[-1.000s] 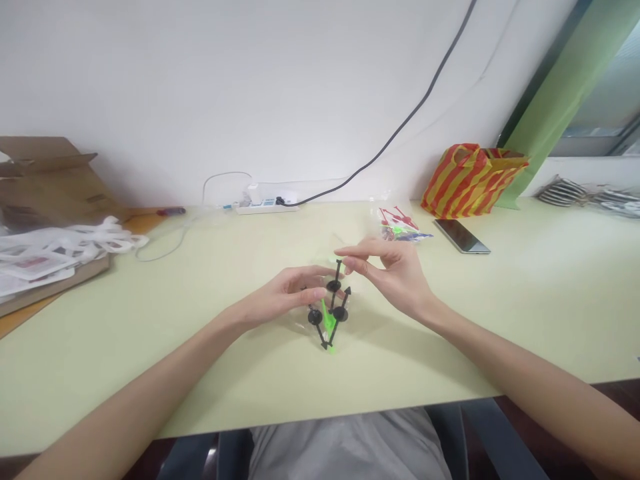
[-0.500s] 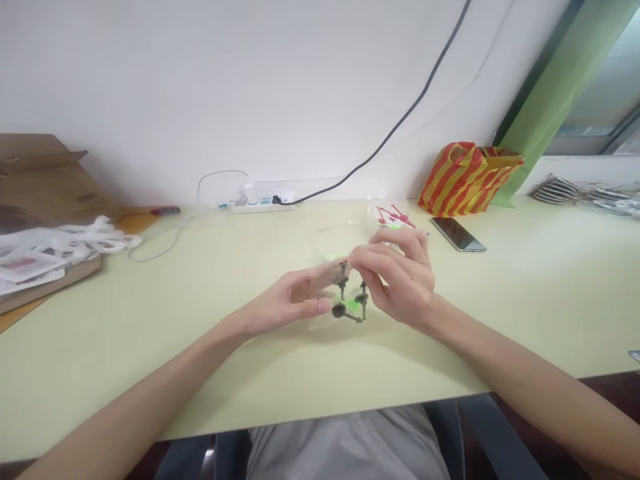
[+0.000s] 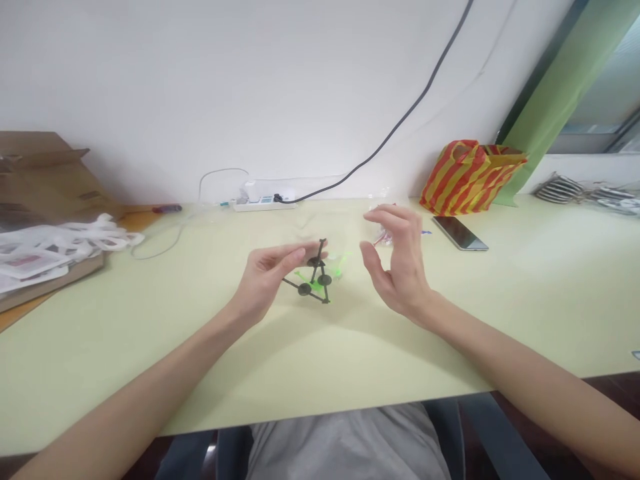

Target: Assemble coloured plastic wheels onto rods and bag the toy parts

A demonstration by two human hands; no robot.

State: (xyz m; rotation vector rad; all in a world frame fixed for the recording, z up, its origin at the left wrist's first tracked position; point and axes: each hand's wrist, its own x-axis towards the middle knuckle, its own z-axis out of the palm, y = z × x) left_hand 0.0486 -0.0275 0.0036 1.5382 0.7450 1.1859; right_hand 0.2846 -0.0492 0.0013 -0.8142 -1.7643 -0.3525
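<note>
Between the thumb and fingers of my left hand (image 3: 265, 277) is a black plastic frame (image 3: 324, 280), made of thin bars with round discs on them. It is held above the table, tilted. Bright green plastic pieces (image 3: 339, 268) show just behind and below the frame; whether they touch it I cannot tell. My right hand (image 3: 399, 260) is raised to the right of the frame, apart from it, with fingers curved and thumb spread. Nothing shows between them. Behind the right hand, partly hidden, lies a clear bag with red pieces (image 3: 384, 238).
A phone (image 3: 460, 233) and a red-yellow striped bag (image 3: 467, 179) stand at the back right. Along the wall lies a white power strip (image 3: 265, 205) with a black cable (image 3: 390, 137). At left are a cardboard box (image 3: 50, 173) and white plastic straps (image 3: 75, 240).
My right hand has let go of the black frame and drawn back right, its fingers opening. My left hand has moved slightly left with the frame, closing its thumb and fingers on it.
</note>
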